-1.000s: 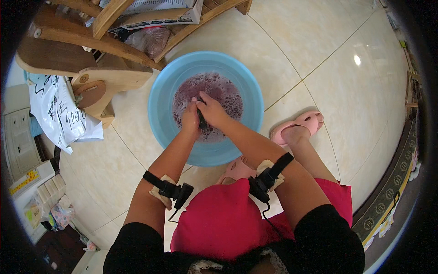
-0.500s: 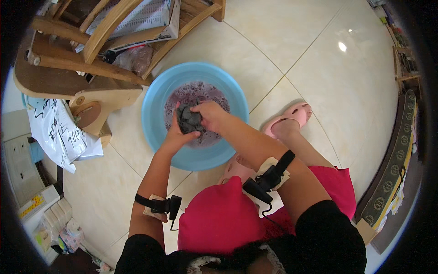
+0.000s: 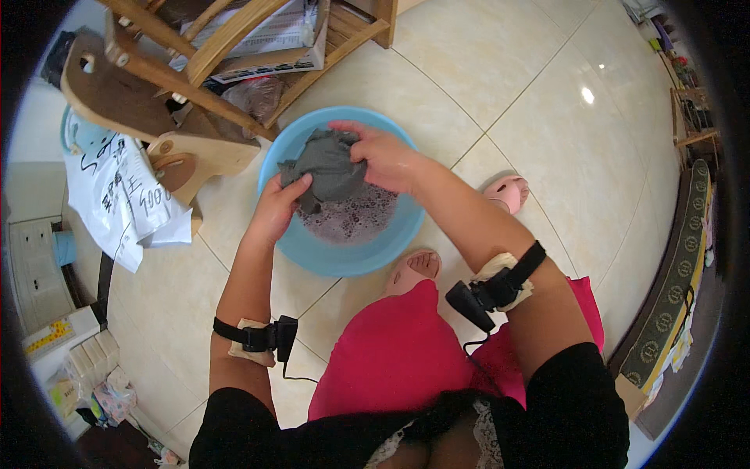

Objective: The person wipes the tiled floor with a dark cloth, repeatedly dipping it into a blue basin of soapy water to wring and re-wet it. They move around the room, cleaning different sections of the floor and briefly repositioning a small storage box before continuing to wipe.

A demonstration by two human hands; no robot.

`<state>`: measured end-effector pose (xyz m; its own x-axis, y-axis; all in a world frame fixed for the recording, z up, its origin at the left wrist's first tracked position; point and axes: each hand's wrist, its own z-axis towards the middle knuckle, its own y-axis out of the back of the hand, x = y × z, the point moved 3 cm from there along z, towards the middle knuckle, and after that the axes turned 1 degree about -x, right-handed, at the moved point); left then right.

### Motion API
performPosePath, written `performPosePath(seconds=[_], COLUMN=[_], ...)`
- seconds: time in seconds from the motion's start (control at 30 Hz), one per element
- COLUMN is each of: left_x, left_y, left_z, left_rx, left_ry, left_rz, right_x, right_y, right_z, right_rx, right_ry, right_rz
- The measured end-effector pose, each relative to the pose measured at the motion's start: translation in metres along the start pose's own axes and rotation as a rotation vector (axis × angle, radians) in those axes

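Observation:
A dark grey cloth [image 3: 328, 166] is stretched between my two hands, above the soapy water [image 3: 351, 219]. My left hand [image 3: 277, 205] grips its lower left end, thumb on top. Up at the right end, my right hand [image 3: 383, 159] pinches the cloth between thumb and fingers. Beneath them stands a round light-blue basin [image 3: 312, 262] on the floor, its water purplish grey with bubbles. The cloth covers the far left part of the water. Whether it is a whole garment I cannot tell.
Wooden furniture with slats [image 3: 199, 59] stands at the far left, close to the basin, with a cardboard box [image 3: 273, 64] on its shelf. A white plastic bag [image 3: 117, 195] hangs at the left. Pink slippers [image 3: 412, 270] are on my feet, near the basin. Tiled floor [image 3: 547, 148] extends right.
The cloth was bunched in both hands low over the water. Now it is spread out and lifted toward the far side, with my hands farther apart.

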<state>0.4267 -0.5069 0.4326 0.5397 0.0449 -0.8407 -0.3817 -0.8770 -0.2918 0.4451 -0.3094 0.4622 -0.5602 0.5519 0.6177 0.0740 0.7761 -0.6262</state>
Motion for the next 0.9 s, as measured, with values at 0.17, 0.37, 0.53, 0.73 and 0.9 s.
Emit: performPosePath(seconds=[0.17, 0.37, 0.53, 0.73, 0.9], left_x=[-0.058, -0.115, -0.143, -0.154, -0.165], left_y=[-0.021, -0.036, -0.027, -0.049, -0.104], left_z=[-0.009, -0.018, -0.022, -0.014, -0.026], left_rx=[-0.041, 0.027, 0.076, 0.287, 0.253], left_ry=[-0.122, -0.151, -0.248, -0.403, -0.35], left_rz=[-0.055, -0.109, 0.315, 0.469, 0.434], right_x=[0.032, 0.034, 0.062, 0.093, 0.098], right_y=[-0.019, -0.049, -0.059, -0.039, -0.018], right_z=[-0.023, -0.036, -0.052, -0.072, -0.119], right_rx=[0.027, 0.066, -0.114, -0.372, -0.518], right_ry=[0.059, -0.058, 0.178, 0.362, 0.544], right_rz=[0.009, -0.384, -0.367, -0.562, -0.436])
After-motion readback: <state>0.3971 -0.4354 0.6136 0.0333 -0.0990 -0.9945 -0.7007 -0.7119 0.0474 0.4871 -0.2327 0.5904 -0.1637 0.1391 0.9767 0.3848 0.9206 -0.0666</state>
